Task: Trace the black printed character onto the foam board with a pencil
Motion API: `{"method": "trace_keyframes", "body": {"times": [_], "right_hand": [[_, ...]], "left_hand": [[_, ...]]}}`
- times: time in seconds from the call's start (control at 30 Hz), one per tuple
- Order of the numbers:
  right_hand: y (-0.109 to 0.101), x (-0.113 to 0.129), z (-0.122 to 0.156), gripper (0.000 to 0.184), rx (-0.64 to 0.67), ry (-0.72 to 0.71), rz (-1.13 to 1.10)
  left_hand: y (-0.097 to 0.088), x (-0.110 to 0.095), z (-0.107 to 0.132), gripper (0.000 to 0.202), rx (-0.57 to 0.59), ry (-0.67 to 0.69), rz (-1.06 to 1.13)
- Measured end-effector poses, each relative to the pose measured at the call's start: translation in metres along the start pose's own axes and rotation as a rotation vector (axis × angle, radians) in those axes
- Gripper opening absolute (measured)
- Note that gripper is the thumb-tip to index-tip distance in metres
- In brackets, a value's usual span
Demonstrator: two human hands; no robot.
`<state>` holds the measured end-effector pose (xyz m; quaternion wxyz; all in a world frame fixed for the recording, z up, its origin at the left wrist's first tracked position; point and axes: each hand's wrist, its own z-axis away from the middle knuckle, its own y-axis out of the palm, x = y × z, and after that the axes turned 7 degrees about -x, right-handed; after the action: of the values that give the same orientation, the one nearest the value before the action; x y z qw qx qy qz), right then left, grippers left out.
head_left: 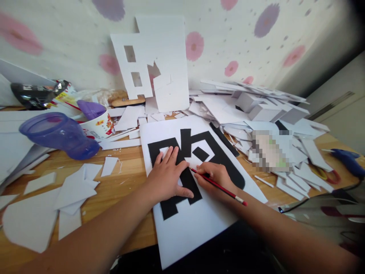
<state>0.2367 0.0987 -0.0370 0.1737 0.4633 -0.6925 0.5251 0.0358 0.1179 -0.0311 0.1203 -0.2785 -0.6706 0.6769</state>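
Note:
A black cut-out shape (234, 167) with openings in it lies flat on a white board (196, 228). My left hand (168, 177) rests on its left part, fingers spread and pressing down. A red and black pencil (219, 186) is pinched in my right hand (213, 177), its point at the inner edge of the black shape, close to my left index finger. The pencil's pink eraser end points toward my right forearm. Inside one opening of the cut-out sits a small black diamond (201, 153).
A white panel with window holes (168, 45) leans on the flowered wall. A purple vase (68, 133) and paper cup (99, 127) stand left. White scraps (75, 190) cover the wooden table (139, 228). Scissors (332, 176) and a blue glue gun (348, 160) lie right.

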Motion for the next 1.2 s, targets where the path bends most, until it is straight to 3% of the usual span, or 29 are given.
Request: {"method": "trace_keyframes", "body": {"times": [0.73,1.2], "right_hand": [[-0.005,0.008,0.026,0.019,-0.018,-0.031,0.055],[-0.016,0.015,0.047,0.016,0.039,-0.037,0.056]], "left_hand": [[0.002,-0.001,-0.003,0.093,0.006,-0.020,-0.012],[0.001,-0.002,-0.004,0.094,0.020,-0.033,-0.021]]}}
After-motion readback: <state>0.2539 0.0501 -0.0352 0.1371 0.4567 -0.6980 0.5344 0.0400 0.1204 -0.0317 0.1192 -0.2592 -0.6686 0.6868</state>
